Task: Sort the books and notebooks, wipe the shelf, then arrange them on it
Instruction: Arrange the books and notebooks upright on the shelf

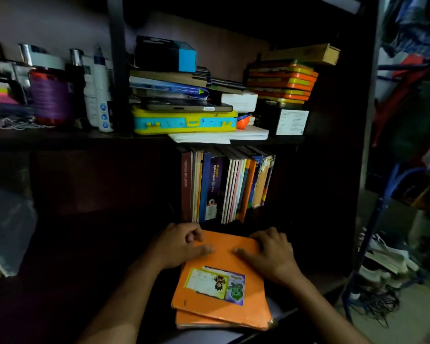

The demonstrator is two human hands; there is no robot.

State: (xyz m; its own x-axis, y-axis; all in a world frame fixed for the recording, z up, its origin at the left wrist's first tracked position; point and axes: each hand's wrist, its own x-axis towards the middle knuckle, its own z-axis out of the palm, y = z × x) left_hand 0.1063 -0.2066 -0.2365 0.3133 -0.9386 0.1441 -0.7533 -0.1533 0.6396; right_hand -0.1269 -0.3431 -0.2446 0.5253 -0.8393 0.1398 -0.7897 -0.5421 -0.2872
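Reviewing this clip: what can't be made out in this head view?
- How many orange notebooks are stacked: the top cover hides the rest.
- Most titles on the upright books: too small and dim.
- The lower shelf left of them: lost in shadow.
- Left hand fingertips: curled under.

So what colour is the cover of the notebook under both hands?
Orange, with a cartoon sticker label; the head view shows the notebook under the left hand and right hand.
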